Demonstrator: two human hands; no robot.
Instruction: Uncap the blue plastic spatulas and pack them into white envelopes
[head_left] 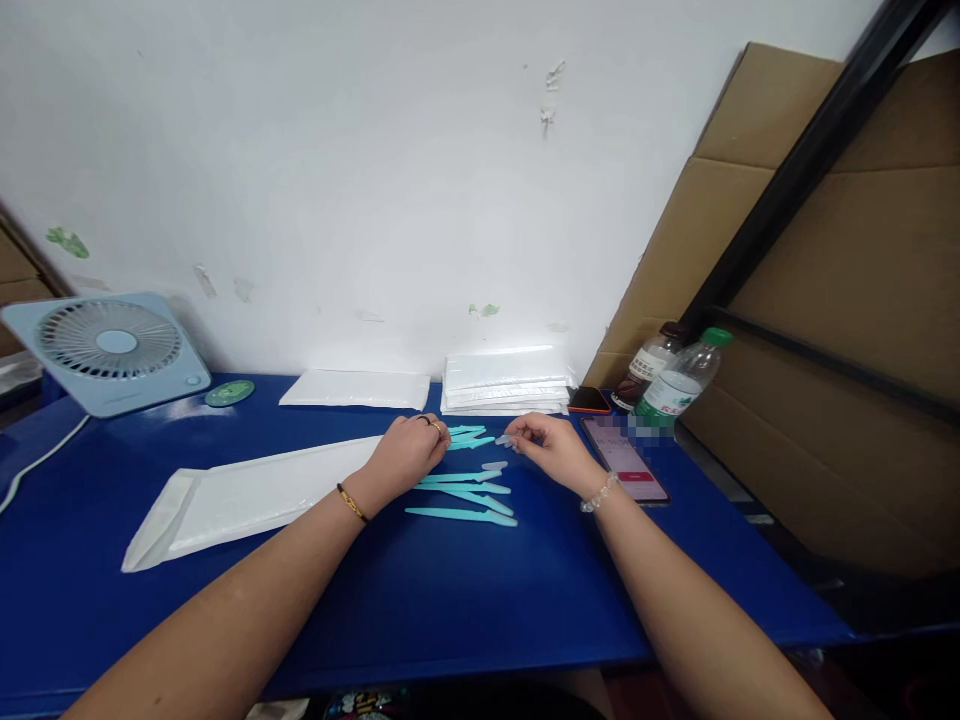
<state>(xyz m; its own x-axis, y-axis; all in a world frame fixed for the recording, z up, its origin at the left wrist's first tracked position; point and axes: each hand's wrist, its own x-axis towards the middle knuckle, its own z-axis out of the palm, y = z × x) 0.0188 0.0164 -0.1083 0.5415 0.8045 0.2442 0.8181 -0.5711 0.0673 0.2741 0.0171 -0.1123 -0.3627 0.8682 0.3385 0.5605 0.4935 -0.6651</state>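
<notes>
My left hand [411,447] is closed, its fingers bent over the near ends of a few teal eyebrow razors [469,440] that fan out toward the right. Between the thumb and fingertips of my right hand [546,450] are small translucent blade caps [504,440], close to the razor tips. Several more teal razors [461,515] lie loosely on the blue table just below, and another translucent cap [494,466] rests beside them. A long white padded envelope [247,497] stretches out to the left, partly covered by my left hand and forearm.
Against the wall are a stack of white padded envelopes [506,375] and one flat envelope [356,388]. A light blue fan [112,350] and a round green disc [229,393] are at left. A phone [626,462], an orange-edged phone [589,401] and two bottles [679,385] stand right.
</notes>
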